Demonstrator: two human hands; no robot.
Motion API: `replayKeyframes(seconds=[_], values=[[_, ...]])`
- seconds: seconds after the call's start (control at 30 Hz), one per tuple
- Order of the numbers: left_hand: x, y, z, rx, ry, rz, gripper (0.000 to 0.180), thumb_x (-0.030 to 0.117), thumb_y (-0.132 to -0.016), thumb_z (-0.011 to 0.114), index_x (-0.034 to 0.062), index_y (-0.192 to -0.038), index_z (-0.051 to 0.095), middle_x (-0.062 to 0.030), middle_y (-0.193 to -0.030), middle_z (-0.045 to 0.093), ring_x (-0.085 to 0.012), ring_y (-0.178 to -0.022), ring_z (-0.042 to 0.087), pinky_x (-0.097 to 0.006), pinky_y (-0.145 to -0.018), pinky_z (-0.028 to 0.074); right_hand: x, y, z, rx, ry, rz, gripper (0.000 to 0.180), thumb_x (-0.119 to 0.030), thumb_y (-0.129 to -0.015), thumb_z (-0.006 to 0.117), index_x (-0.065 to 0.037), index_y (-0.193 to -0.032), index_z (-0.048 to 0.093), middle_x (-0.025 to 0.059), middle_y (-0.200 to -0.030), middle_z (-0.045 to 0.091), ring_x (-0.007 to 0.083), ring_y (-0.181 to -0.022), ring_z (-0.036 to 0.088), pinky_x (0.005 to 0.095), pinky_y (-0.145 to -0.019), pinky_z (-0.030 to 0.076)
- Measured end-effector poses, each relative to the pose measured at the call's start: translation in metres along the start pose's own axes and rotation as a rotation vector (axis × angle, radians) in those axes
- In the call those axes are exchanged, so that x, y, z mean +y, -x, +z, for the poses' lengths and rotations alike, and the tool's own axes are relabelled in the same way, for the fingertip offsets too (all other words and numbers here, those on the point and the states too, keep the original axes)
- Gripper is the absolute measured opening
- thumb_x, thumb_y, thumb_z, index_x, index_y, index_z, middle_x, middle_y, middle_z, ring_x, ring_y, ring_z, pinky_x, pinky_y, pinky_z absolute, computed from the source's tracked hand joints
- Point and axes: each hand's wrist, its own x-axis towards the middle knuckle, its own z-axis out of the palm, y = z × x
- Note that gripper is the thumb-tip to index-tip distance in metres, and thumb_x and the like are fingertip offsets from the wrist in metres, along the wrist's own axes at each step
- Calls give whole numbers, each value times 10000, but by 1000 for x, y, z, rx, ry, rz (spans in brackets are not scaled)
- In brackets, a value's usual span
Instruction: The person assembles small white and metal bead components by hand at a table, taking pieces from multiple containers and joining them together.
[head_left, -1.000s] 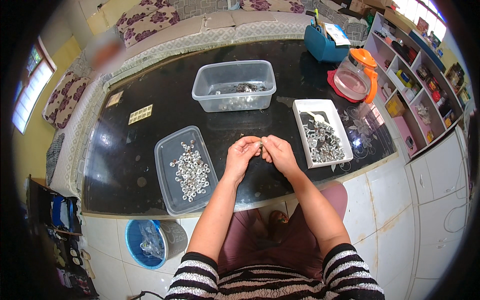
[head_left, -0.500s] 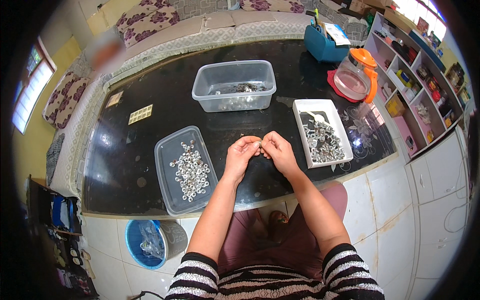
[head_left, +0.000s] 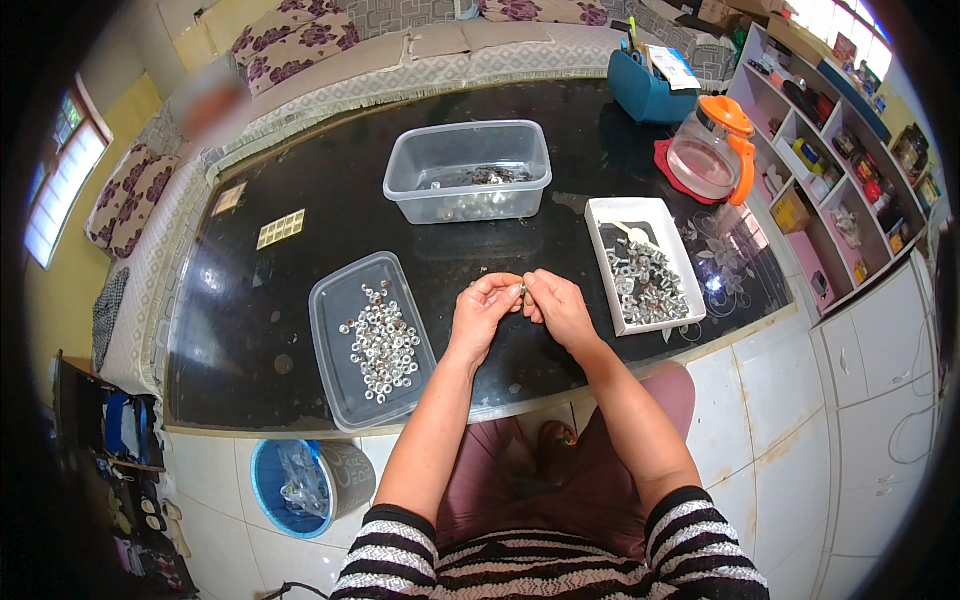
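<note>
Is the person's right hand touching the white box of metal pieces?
Apart: the head view shows black tabletop between the right hand and the white box.

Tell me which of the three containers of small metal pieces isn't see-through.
The white box on the right: its walls are opaque, whereas the deep tub at the back and the shallow tray on the left are see-through plastic.

At the far right of the black table (head_left: 270, 330), a glass jug (head_left: 700, 168) with an orange lid (head_left: 728, 116) stands on a red mat (head_left: 663, 170), near a blue desk organizer (head_left: 632, 92). A patterned sofa (head_left: 430, 76) with floral cushions (head_left: 300, 42) runs along the far side. A blue-rimmed waste bin (head_left: 350, 480) is near left on the tiled floor (head_left: 775, 425); white cabinets (head_left: 875, 350) are at right.
</note>
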Motion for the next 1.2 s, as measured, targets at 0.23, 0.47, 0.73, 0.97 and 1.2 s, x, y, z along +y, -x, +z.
replayKeyframes(seconds=[0.23, 0.47, 0.73, 0.97, 1.2], values=[[0, 0, 0, 30, 17, -12, 138, 88, -775, 557, 11, -890, 550, -15, -764, 563, -61, -679, 507, -189, -643, 417, -3, 2, 3, 31, 35, -110, 218, -200, -832, 452, -21, -714, 488, 10, -600, 498, 55, -527, 435, 188, -494, 362], [0, 0, -1, 46, 32, 11, 138, 101, -781, 553, 14, -888, 550, -17, -771, 566, -64, -693, 514, -189, -646, 418, -1, 1, 4, 43, 79, -136, 206, -186, -832, 446, -23, -711, 480, 11, -601, 497, 55, -531, 437, 188, -494, 360], [-4, -1, -4, -4, 11, -2, 135, 96, -783, 548, 15, -891, 552, -16, -771, 566, -62, -699, 518, -190, -645, 421, 0, 1, 1, 0, 155, -41, 191, -180, -819, 466, -20, -715, 470, 11, -590, 481, 55, -535, 434, 191, -490, 355], [1, 1, 0, 9, 35, -6, 122, 90, -788, 538, 23, -889, 549, -15, -759, 561, -65, -660, 507, -189, -630, 422, -5, 3, 7, 125, 226, -263, 242, -203, -829, 444, -15, -681, 474, 22, -554, 476, 69, -498, 443, 208, -467, 357], [-3, -1, -4, -7, -2, -1, 136, 98, -780, 553, 18, -891, 553, -20, -785, 572, -69, -711, 524, -195, -659, 425, -5, 3, 3, 62, 272, -156, 211, -201, -792, 490, -13, -699, 473, 51, -565, 496, 118, -513, 466, 244, -485, 369]])
